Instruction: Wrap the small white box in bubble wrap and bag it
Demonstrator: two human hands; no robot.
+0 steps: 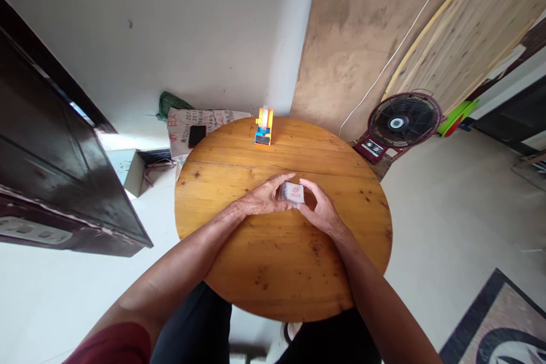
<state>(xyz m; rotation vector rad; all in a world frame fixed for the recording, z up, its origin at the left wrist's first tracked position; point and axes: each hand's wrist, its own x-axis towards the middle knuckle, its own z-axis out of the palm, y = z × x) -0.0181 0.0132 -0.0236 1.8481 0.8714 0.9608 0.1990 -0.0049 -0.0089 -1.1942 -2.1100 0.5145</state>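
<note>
Between my two hands, over the middle of the round wooden table, is a small pale box with red print on its top. My left hand grips its left side, thumb and fingers on opposite edges. Around the right side curls my right hand, its thumb at the near edge and a finger at the far corner. The box's underside is hidden. Farther back on the table stands an orange and blue tape dispenser with a roll of tape in it.
Behind the table's left edge, a black phone lies on a printed sack. A dark red fan stands beyond the right edge. At the left is a dark door; a wall rises behind.
</note>
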